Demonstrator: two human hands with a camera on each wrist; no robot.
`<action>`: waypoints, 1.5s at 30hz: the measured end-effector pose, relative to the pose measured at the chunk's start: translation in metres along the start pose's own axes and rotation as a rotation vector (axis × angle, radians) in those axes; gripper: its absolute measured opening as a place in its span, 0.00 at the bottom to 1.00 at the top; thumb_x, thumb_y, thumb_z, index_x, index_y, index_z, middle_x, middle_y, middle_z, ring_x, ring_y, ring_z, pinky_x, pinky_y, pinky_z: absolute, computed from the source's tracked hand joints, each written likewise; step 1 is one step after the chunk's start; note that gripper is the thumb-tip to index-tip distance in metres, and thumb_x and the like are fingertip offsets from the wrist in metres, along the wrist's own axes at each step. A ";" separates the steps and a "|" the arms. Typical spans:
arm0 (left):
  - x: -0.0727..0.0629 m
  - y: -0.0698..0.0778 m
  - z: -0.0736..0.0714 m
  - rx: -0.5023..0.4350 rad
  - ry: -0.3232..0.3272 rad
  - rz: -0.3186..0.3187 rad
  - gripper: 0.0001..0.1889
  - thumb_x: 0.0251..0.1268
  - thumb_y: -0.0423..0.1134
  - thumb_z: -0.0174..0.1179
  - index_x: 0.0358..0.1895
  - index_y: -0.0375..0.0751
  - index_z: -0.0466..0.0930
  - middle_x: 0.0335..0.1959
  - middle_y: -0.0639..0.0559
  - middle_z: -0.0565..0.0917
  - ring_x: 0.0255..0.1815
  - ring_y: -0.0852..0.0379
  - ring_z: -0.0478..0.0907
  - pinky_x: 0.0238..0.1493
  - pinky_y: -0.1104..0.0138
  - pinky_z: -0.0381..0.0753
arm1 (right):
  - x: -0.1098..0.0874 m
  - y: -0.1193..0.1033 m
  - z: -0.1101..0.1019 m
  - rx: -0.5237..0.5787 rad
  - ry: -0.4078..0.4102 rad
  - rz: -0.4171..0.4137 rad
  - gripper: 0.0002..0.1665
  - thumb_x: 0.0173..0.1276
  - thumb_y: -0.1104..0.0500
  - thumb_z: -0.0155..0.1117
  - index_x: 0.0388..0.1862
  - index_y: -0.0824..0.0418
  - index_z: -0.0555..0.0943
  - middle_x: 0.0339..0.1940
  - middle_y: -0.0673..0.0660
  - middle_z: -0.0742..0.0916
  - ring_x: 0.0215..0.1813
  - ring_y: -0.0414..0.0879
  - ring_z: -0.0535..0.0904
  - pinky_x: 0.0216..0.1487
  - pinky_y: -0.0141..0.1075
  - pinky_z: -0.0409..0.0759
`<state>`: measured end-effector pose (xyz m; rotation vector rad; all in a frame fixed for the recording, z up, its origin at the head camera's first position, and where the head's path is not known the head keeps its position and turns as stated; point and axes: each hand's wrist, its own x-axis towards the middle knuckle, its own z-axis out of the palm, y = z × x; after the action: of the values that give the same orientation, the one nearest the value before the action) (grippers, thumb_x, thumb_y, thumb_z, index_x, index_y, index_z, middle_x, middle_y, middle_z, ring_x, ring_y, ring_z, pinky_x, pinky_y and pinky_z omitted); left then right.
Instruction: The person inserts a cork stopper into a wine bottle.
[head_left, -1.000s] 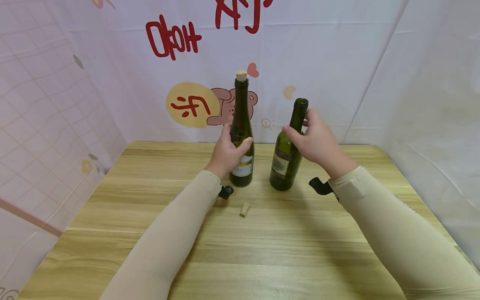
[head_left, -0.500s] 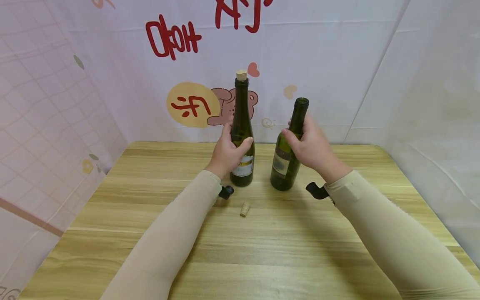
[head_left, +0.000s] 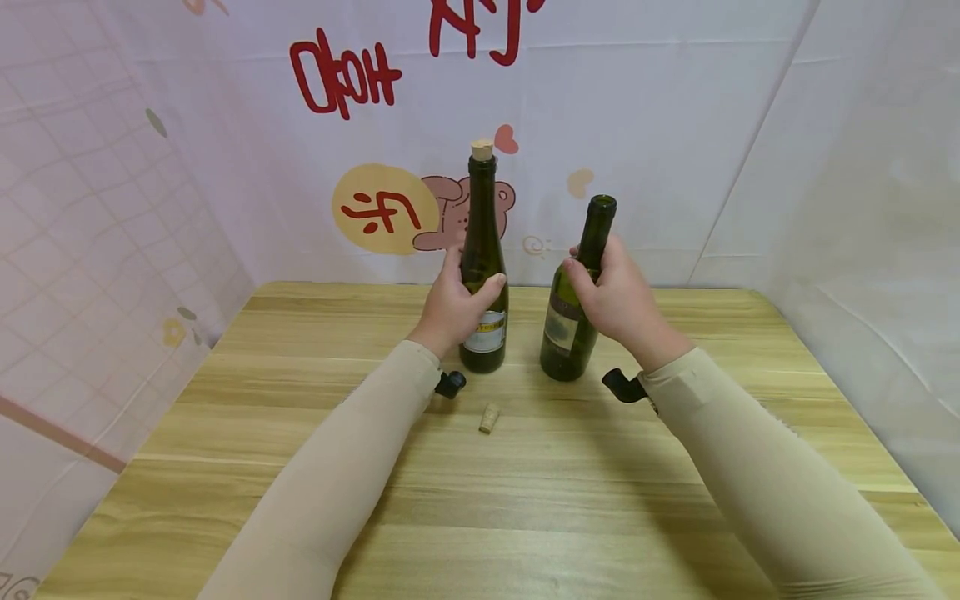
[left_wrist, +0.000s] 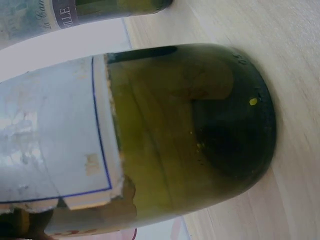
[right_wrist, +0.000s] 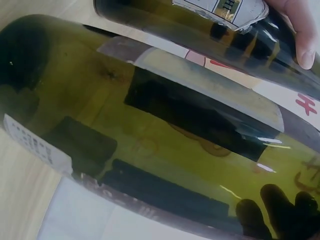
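My left hand (head_left: pixel 456 302) grips a dark green wine bottle (head_left: pixel 484 212) round its upper body, above a pale label. A cork (head_left: pixel 482 150) sits in that bottle's mouth. To its right, my right hand (head_left: pixel 618 296) holds a second green wine bottle (head_left: pixel 597 225) at the shoulder, thumb in front and fingers behind. This one's mouth is uncovered. In the left wrist view the corked bottle's base (left_wrist: pixel 200 125) is against the wood. The right wrist view shows the second bottle's glass (right_wrist: pixel 100 100), with fingers dark through it. A loose cork (head_left: pixel 489 418) lies in front of the bottles.
The wooden table (head_left: pixel 525 517) ends at a white printed cloth (head_left: pixel 637 108) close behind the bottles. More cloth hangs along both sides. A black wrist mount (head_left: pixel 622 386) juts inward from the right sleeve, another mount (head_left: pixel 451 384) from the left.
My right hand has slid down from the second bottle's neck to its shoulder, its fingers coming round it. My left hand, both bottles and the loose cork have stayed nearly still.
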<state>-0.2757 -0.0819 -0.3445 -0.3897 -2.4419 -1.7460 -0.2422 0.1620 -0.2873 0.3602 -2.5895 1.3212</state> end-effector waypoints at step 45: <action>-0.048 0.002 -0.036 0.305 -0.146 -0.019 0.51 0.69 0.70 0.60 0.85 0.48 0.49 0.85 0.51 0.59 0.83 0.43 0.60 0.80 0.44 0.63 | -0.002 0.002 0.003 0.034 0.003 0.008 0.23 0.82 0.50 0.55 0.64 0.65 0.67 0.55 0.66 0.82 0.57 0.59 0.81 0.62 0.62 0.79</action>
<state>-0.2313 -0.1223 -0.3418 -0.4743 -2.7638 -1.3619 -0.2415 0.1608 -0.2909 0.3535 -2.5713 1.3682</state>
